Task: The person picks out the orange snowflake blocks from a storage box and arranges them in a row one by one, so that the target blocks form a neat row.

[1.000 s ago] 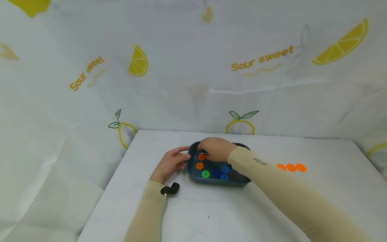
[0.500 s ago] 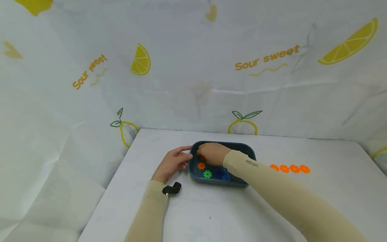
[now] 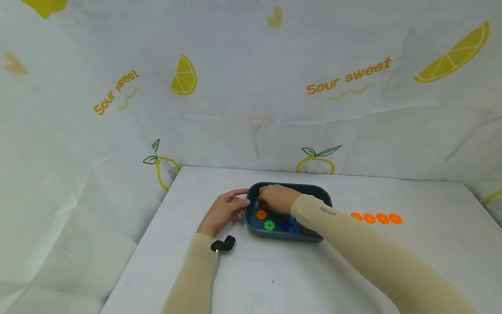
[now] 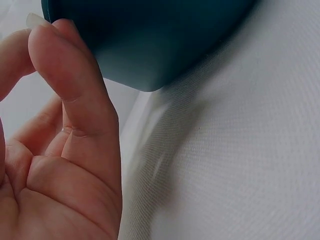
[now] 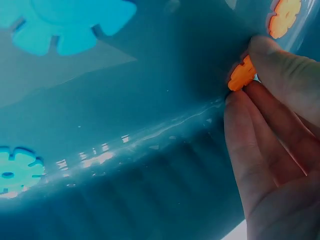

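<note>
A dark teal tray (image 3: 231,236) on the table holds flat, notched plastic snowflake discs. My left hand (image 3: 223,211) holds the tray's left end, with its thumb (image 4: 62,60) at the rim and the index finger reaching along the outside. Inside the tray, my right hand (image 3: 278,198) pinches an orange snowflake disc (image 5: 242,74) between thumb and fingertips. Another orange disc (image 3: 261,214) lies near the left wall, with a green disc (image 3: 269,225) in front of it. Blue discs (image 3: 294,228) lie toward the middle, partly hidden by the right forearm.
To the right of the tray, several orange discs (image 3: 382,218) lie in a row on the white table (image 3: 251,279). A black wrist mount (image 3: 223,244) sits on the left sleeve. A white lemon-print cloth (image 3: 243,131) hangs behind the table.
My right hand has moved slightly left and down over the orange disc at the tray's back left, hiding most of it. The left hand stays at the tray's end.
</note>
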Demonstrator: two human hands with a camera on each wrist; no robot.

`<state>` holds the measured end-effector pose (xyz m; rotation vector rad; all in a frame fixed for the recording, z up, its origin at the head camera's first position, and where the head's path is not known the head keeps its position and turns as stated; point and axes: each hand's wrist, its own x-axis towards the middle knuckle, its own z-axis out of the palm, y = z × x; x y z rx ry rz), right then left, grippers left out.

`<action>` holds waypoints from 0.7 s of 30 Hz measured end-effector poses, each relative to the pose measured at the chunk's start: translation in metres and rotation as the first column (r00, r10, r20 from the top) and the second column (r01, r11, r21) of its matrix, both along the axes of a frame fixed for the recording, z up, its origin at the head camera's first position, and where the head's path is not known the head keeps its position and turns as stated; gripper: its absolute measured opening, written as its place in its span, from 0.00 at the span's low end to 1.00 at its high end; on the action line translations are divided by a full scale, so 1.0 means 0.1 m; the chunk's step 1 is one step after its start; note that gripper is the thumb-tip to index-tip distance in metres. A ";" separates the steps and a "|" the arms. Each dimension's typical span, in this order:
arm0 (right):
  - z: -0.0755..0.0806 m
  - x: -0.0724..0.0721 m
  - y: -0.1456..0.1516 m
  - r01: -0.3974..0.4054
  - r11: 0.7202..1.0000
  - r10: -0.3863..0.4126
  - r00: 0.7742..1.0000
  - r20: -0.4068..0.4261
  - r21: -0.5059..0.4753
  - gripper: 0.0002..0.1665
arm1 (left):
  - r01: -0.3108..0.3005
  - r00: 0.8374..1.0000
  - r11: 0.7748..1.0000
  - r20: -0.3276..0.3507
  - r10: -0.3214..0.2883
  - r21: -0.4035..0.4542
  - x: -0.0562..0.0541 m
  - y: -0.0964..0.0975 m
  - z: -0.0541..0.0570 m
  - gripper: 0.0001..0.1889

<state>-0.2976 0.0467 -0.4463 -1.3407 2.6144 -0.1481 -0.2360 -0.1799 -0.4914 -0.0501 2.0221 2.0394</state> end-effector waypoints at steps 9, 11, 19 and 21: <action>0.02 -0.01 0.01 0.009 1.000 -0.009 1.000 -0.015 0.016 0.06 | -0.014 1.000 1.000 0.006 0.014 -0.011 0.01 0.02 0.03 0.25; 0.03 -0.01 0.01 0.017 1.000 -0.017 1.000 -0.015 0.023 0.07 | -0.015 1.000 1.000 0.006 0.015 -0.012 0.01 0.02 0.03 0.25; 0.04 0.01 0.04 0.052 0.998 -0.053 0.998 0.016 0.047 0.16 | -0.004 1.000 1.000 -0.001 0.004 -0.024 0.01 0.01 0.01 0.26; 0.04 0.01 0.06 0.054 0.998 -0.055 0.998 0.017 0.044 0.17 | -0.002 1.000 1.000 -0.001 0.002 -0.026 0.02 0.00 0.01 0.26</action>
